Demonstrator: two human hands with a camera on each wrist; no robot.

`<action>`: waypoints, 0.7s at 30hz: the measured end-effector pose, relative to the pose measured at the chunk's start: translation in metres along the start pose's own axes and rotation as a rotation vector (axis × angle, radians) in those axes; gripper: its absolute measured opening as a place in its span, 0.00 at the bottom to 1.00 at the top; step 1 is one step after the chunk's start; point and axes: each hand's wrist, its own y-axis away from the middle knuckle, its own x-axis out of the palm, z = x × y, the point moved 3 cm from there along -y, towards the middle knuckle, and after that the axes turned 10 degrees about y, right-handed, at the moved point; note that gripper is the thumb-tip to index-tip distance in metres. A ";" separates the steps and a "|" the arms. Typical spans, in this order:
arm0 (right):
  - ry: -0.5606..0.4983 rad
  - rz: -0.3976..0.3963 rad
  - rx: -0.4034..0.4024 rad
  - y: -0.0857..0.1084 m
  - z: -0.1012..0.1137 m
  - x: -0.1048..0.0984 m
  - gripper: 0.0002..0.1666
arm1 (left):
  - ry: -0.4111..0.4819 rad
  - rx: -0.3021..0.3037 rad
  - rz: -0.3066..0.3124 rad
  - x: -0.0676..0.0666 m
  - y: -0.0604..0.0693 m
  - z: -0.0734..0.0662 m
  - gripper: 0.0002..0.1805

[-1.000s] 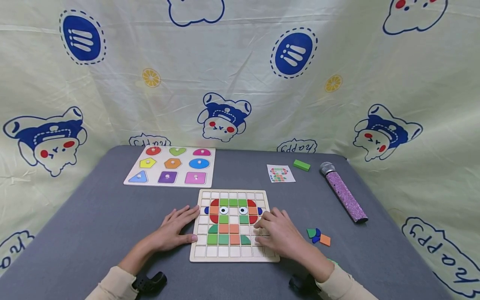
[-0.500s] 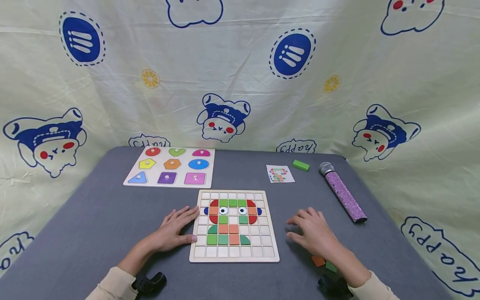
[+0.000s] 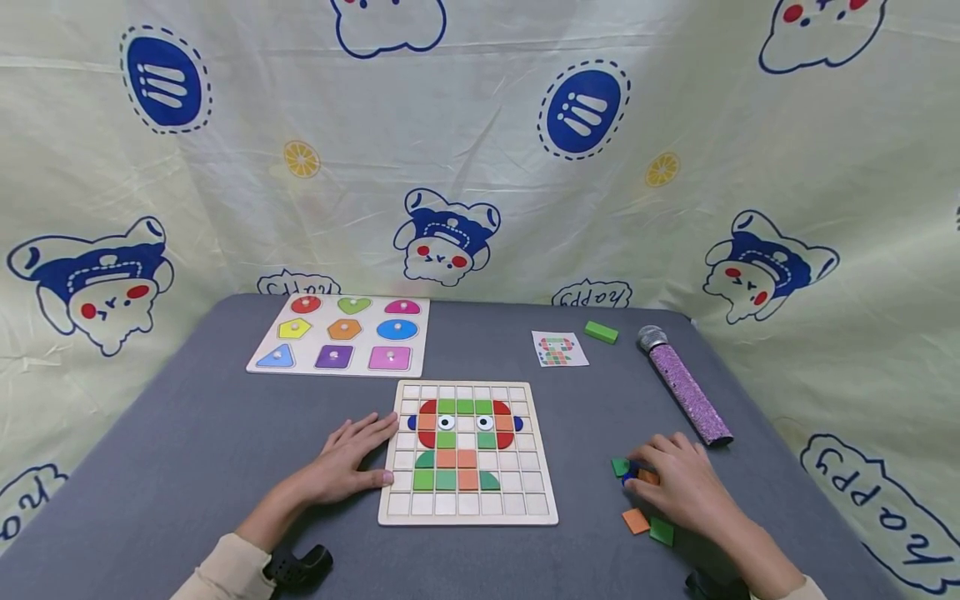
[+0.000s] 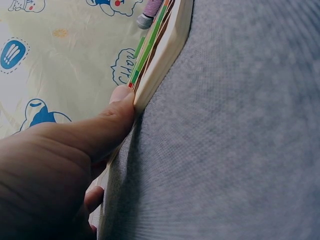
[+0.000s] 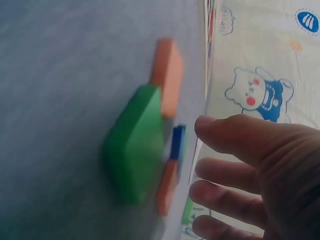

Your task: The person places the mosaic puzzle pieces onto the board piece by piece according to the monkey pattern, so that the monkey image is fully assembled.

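A wooden grid board point(image 3: 517, 504) lies at the middle front of the table, bearing red, green, orange and blue tiles and two eye tiles. My left hand point(image 3: 347, 458) rests at its left edge, fingers extended; in the left wrist view the thumb touches the board's rim point(image 4: 170, 50). To the right of the board, my right hand point(image 3: 686, 483) hovers over loose tiles. Around it lie a green tile point(image 3: 619, 467), an orange tile point(image 3: 636, 522) and a green square tile point(image 3: 662, 531). In the right wrist view the fingers are apart, with nothing between them, near a blue tile point(image 5: 177, 142).
Behind the board, at left, lies a white shape puzzle point(image 3: 414, 312) with coloured pieces. A pattern card point(image 3: 581, 354), a green block point(image 3: 602, 332) and a purple glittery microphone point(image 3: 686, 387) lie at the right. A printed curtain point(image 3: 480, 125) hangs behind the table.
My right hand has moved from the board's right side rightward to the loose tiles, showing bare grid cells where it was. The left hand has stayed at the board's edge.
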 end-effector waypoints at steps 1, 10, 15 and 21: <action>0.000 0.013 0.010 0.001 -0.002 0.001 0.17 | 0.001 0.001 0.001 0.000 0.000 0.000 0.42; 0.013 0.084 0.069 0.007 -0.019 0.011 0.16 | 0.006 0.008 0.002 -0.001 0.000 0.000 0.42; 0.013 0.084 0.081 0.008 -0.022 0.011 0.13 | 0.004 0.012 0.001 -0.001 0.000 -0.001 0.42; 0.004 0.072 0.079 0.008 -0.023 0.011 0.11 | -0.001 0.012 0.001 -0.001 0.001 -0.001 0.42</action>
